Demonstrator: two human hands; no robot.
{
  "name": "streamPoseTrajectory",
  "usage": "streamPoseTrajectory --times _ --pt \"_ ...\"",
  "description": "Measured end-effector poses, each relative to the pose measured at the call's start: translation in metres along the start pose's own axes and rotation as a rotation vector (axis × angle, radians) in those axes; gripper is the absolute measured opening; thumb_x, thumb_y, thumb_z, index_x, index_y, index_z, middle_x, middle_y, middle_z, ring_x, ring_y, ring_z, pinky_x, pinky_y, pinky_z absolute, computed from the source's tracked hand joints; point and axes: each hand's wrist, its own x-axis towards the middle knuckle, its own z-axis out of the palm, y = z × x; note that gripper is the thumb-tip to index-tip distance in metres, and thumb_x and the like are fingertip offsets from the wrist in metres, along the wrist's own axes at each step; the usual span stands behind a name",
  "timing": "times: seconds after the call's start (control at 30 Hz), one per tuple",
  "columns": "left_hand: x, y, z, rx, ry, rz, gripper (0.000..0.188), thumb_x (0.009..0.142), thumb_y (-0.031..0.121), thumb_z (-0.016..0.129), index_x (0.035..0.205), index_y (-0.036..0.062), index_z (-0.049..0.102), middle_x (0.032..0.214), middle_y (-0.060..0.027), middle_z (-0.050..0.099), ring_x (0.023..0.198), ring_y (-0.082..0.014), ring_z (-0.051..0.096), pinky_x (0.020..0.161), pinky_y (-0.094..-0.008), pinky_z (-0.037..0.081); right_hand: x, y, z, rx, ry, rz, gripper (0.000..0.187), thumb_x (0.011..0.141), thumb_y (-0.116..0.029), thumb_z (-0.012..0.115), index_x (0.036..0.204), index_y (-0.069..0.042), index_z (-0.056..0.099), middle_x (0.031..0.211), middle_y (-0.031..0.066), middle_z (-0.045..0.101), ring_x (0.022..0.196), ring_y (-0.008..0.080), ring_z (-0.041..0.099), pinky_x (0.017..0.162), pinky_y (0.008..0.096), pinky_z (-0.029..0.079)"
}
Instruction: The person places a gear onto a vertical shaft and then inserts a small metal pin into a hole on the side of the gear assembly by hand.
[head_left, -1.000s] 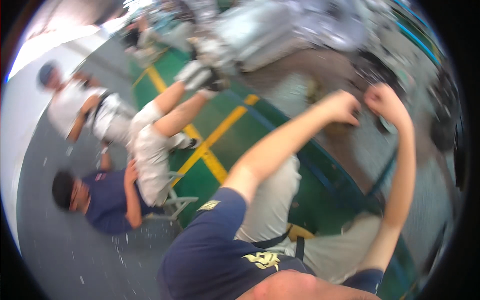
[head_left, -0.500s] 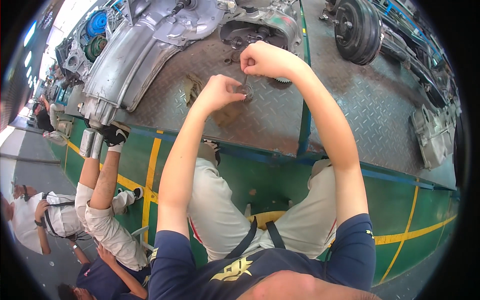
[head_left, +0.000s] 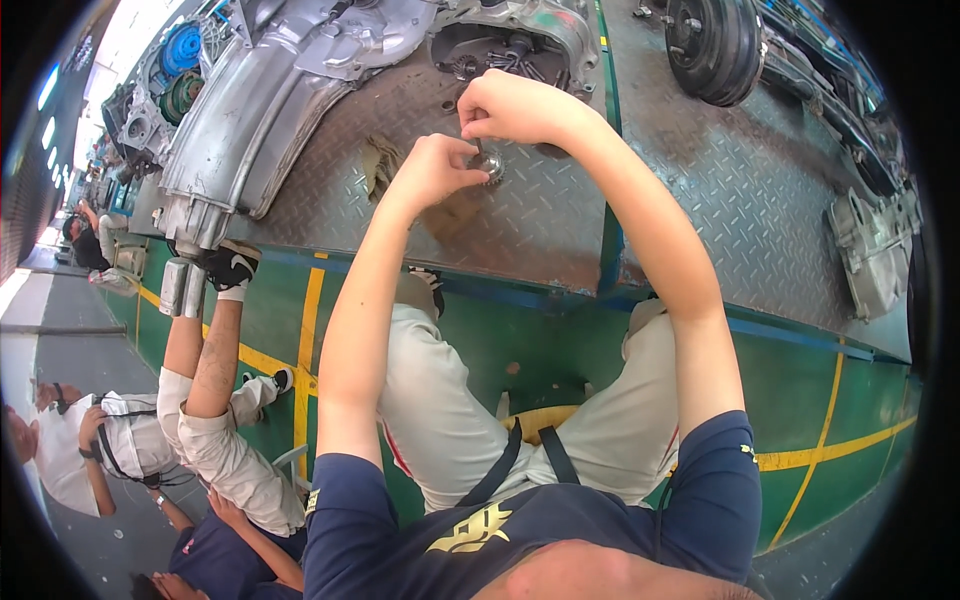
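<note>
A small round metal gear (head_left: 490, 167) is held above the steel plate table by my left hand (head_left: 432, 175), thumb and fingers pinching its left side. My right hand (head_left: 497, 106) is closed just above it, fingertips pinched on a thin dark rod (head_left: 478, 146) that points down at the gear. Whether the rod's tip enters the gear is too small to tell. Beyond my hands, an open metal housing (head_left: 575, 40) contains a small gear and several loose bolts or shafts.
The patterned steel table (head_left: 540, 235) has a raised edge near my knees. A crumpled cloth (head_left: 380, 165) lies left of my hands. A large grey gearbox casing (head_left: 265, 115) stands left; a black drum (head_left: 712, 50) and a cast housing (head_left: 868, 250) stand right. People sit at the left.
Both hands have shifted slightly left and away from me with the gear and rod. The gear's face is tilted more into view. The white-toothed gear near my right forearm is now hidden.
</note>
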Motion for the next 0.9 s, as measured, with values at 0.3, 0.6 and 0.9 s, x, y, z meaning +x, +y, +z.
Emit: streamPoseTrajectory --times 0.3,0.6,0.9 --pt "0.000 0.004 0.001 0.027 -0.018 -0.042 0.045 0.071 0.015 0.084 0.109 -0.0044 0.070 0.063 -0.0069 0.061 0.057 -0.0112 0.056 0.060 -0.0285 0.047 0.001 -0.007 0.000 -0.038 -0.021 0.046 0.014 0.080 -0.010 0.065 0.078 0.003 0.064 0.061 0.0129 0.064 0.057 0.0216 0.065 0.056 0.0333 0.052" --pt "-0.002 0.003 0.002 0.023 -0.020 -0.047 0.045 0.071 0.013 0.083 0.112 -0.0008 0.071 0.061 -0.0039 0.059 0.056 -0.0098 0.053 0.060 -0.0278 0.046 -0.004 -0.003 -0.007 -0.094 -0.031 0.058 0.028 0.082 -0.020 0.073 0.071 0.003 0.060 0.058 0.0128 0.062 0.055 0.0251 0.062 0.055 0.0362 0.048" --pt "-0.001 0.004 0.000 -0.013 -0.024 -0.022 0.043 0.071 0.011 0.082 0.111 0.0002 0.071 0.060 -0.0014 0.058 0.057 -0.0071 0.051 0.059 -0.0268 0.045 -0.005 0.008 -0.005 -0.060 0.019 -0.016 0.019 0.080 -0.015 0.072 0.076 0.001 0.063 0.065 0.0139 0.064 0.064 0.0284 0.063 0.062 0.0383 0.049"
